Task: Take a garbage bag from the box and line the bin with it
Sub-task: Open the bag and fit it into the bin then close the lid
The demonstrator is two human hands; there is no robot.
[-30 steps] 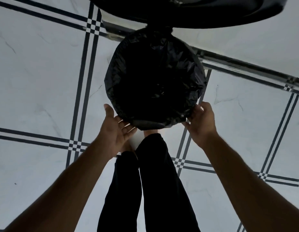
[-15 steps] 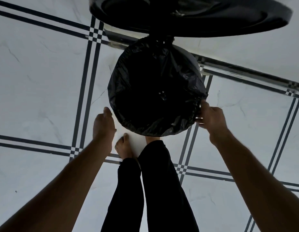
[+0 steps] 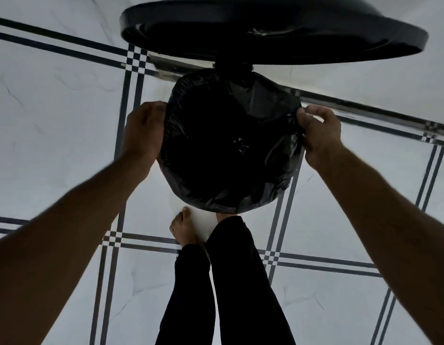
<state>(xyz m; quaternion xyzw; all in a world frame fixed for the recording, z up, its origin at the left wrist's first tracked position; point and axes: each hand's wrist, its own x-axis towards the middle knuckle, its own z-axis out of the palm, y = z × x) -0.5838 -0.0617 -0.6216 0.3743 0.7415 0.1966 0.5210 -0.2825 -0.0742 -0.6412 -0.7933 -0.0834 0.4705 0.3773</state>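
Both hands grip the black garbage bag [image 3: 216,145] lining the centre-frame bin: left hand [image 3: 143,130] closed on its left edge, right hand [image 3: 320,133] pinching its right edge.

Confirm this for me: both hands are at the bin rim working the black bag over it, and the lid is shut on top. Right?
Not quite: the lid is raised open, standing behind the bin, as the head view shows. The rest holds: the left hand and right hand are at opposite sides of the rim with the black bag.

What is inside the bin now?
A black garbage bag lines the bin, folded over its rim. Both hands hold its edges. The dark interior hides the bottom.
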